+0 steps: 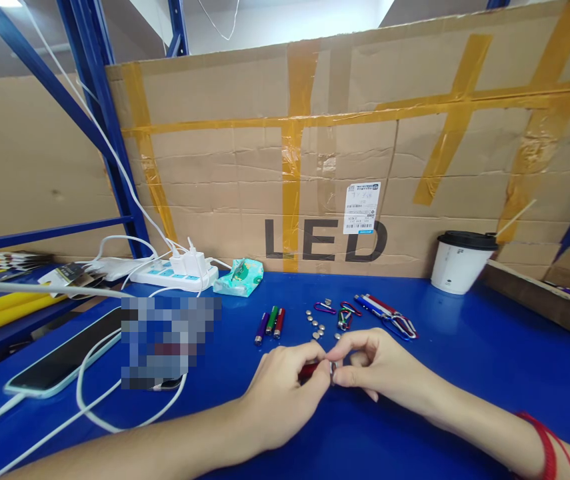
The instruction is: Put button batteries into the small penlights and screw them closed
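Note:
My left hand (282, 390) grips a small red flashlight body (309, 372) low over the blue table (489, 347). My right hand (375, 363) pinches a small metal part (333, 367) at the flashlight's end, fingertips meeting those of the left. Just beyond lie three small tubes, purple, green and red (269, 323), several silver button cells (316, 323), a few coloured carabiner clips (339, 312) and assembled flashlights with clips (387, 315).
A taped cardboard wall marked LED (325, 167) closes the back. A white lidded cup (459, 262) stands at right, a cardboard box edge (539, 293) beyond it. At left are a phone on a white cable (65, 357), a power strip (175, 272) and a tissue pack (239, 277).

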`<control>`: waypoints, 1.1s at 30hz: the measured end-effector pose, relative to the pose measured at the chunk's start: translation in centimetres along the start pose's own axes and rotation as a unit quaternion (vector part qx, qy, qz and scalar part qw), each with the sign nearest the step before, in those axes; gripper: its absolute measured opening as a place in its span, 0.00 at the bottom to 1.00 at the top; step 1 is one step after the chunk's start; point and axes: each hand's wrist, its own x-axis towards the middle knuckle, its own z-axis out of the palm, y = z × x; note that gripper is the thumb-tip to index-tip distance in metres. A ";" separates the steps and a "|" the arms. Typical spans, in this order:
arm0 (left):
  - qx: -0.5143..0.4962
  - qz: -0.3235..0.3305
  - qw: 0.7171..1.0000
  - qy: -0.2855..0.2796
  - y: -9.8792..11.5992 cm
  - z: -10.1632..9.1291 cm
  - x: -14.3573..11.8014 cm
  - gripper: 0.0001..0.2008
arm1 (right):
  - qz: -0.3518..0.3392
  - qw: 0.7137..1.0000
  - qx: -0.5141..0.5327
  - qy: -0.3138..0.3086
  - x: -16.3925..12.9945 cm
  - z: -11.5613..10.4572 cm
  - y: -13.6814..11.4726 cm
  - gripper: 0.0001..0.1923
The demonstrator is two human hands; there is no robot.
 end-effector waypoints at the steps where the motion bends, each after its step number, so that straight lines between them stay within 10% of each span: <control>1: 0.001 -0.001 1.000 0.000 0.0 0.0 0.0 0.11 | 0.000 1.000 0.004 0.001 0.0 0.0 -0.1 0.17; 33: -0.029 -0.019 0.999 0.004 -0.1 0.2 0.0 0.12 | 0.015 0.999 0.013 0.030 0.0 0.2 -0.6 0.15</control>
